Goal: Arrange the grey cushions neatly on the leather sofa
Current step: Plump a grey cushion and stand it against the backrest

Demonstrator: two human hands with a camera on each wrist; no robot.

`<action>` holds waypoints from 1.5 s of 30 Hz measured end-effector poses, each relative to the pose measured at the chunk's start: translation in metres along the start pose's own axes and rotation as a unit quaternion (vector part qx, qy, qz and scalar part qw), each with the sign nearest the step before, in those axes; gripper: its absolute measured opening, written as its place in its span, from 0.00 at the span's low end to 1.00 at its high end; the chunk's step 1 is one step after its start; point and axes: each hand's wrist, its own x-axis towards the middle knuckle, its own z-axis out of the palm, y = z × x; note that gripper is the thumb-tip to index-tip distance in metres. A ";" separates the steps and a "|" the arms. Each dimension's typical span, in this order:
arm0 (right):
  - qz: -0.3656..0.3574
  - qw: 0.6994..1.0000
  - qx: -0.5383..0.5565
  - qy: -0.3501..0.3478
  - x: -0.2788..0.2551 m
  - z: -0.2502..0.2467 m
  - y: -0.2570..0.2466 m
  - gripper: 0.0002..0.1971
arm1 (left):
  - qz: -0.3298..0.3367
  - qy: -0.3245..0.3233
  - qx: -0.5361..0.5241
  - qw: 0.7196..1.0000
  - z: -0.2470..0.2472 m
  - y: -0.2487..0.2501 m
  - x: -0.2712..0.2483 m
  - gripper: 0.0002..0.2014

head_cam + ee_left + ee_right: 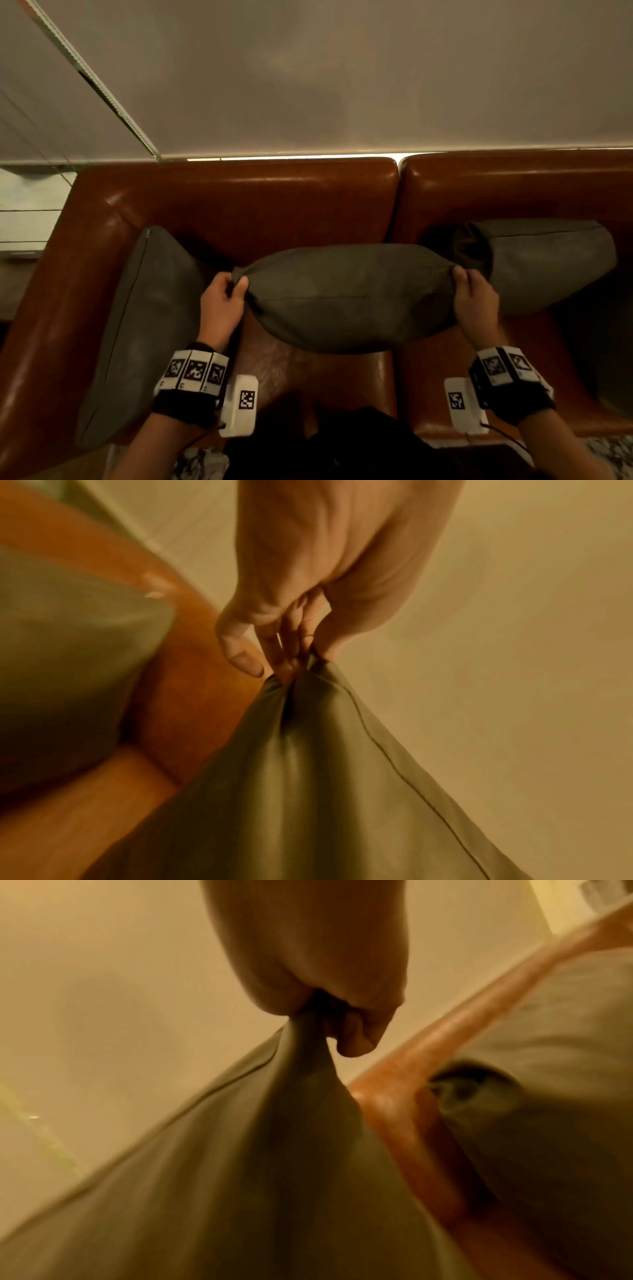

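A grey cushion hangs lengthwise over the seat of the brown leather sofa, held by both top corners. My left hand pinches its left corner, with the fabric bunched between thumb and fingers in the left wrist view. My right hand pinches the right corner, where the gathered cloth shows in the right wrist view. A second grey cushion leans against the left armrest. A third grey cushion lies on the right seat, partly behind my right hand.
A pale blind or wall rises behind the sofa back. A light ledge sits left of the armrest. Patterned floor shows in front of the sofa, near the person's dark clothing.
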 end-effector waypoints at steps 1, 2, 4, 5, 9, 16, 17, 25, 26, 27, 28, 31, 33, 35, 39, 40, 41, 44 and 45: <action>-0.017 1.000 -0.003 0.000 0.000 -0.001 -0.007 0.15 | -0.052 -0.006 -0.021 0.998 0.008 -0.017 0.003 0.07; -0.031 0.999 -0.006 -0.006 0.000 0.001 -0.009 0.14 | -0.103 -0.015 -0.036 0.994 0.016 -0.034 0.007 0.07; -0.054 0.998 -0.026 -0.024 -0.006 0.008 -0.011 0.14 | -0.162 -0.027 -0.035 0.986 0.030 -0.052 0.014 0.09; -0.056 0.997 -0.037 -0.039 -0.011 0.014 -0.009 0.14 | -0.157 -0.026 -0.014 0.987 0.032 -0.052 0.016 0.10; -0.064 0.991 -0.052 -0.107 -0.036 0.035 -0.005 0.13 | -0.126 -0.005 0.110 0.986 0.017 -0.044 0.028 0.14; -0.031 0.998 -0.044 -0.043 -0.014 0.031 0.000 0.13 | -0.103 -0.069 0.129 0.984 0.014 -0.047 0.035 0.21; -0.003 0.999 -0.040 -0.030 -0.007 0.027 0.002 0.15 | -0.084 -0.058 0.129 0.986 0.019 -0.044 0.031 0.22; -0.127 0.987 -0.096 -0.036 -0.035 0.061 -0.026 0.11 | 0.030 -0.011 0.073 0.997 0.062 -0.014 -0.003 0.20; -0.157 0.980 -0.117 -0.035 -0.036 0.056 -0.023 0.10 | 0.023 0.002 0.075 0.997 0.056 -0.015 -0.001 0.21; -0.150 0.982 -0.114 -0.030 -0.027 0.044 -0.018 0.08 | 0.010 0.031 0.067 0.997 0.045 -0.017 0.003 0.22; -0.119 0.989 -0.088 -0.018 -0.016 0.028 -0.011 0.08 | 0.001 0.060 0.060 0.996 0.033 -0.019 0.008 0.23; -0.019 0.998 -0.062 -0.019 0.008 -0.001 0.015 0.13 | 0.029 0.083 0.073 0.993 0.012 -0.013 0.013 0.25; 0.024 0.997 -0.064 -0.046 0.012 0.004 0.024 0.14 | 0.033 0.087 0.047 0.995 0.020 0.000 0.012 0.24; 0.058 0.985 -0.145 -0.079 0.008 0.017 0.024 0.16 | 0.033 0.073 0.024 0.997 0.029 0.011 0.005 0.21; -0.111 0.940 -0.264 -0.188 -0.020 0.047 -0.014 0.47 | 0.083 0.004 0.022 0.996 0.051 0.043 -0.022 0.18; -0.192 0.927 -0.223 -0.233 -0.033 0.059 -0.031 0.51 | 0.107 -0.016 0.025 0.994 0.059 0.054 -0.032 0.18; -0.246 0.912 -0.177 -0.277 -0.045 0.070 -0.047 0.52 | 0.135 -0.043 0.030 0.989 0.067 0.066 -0.043 0.17; -0.289 0.912 -0.041 -0.289 -0.058 0.088 -0.070 0.33 | 0.207 -0.125 0.011 0.970 0.075 0.085 -0.063 0.14; -0.288 0.923 -0.017 -0.256 -0.054 0.088 -0.069 0.23 | 0.218 -0.118 -0.012 0.969 0.069 0.085 -0.061 0.12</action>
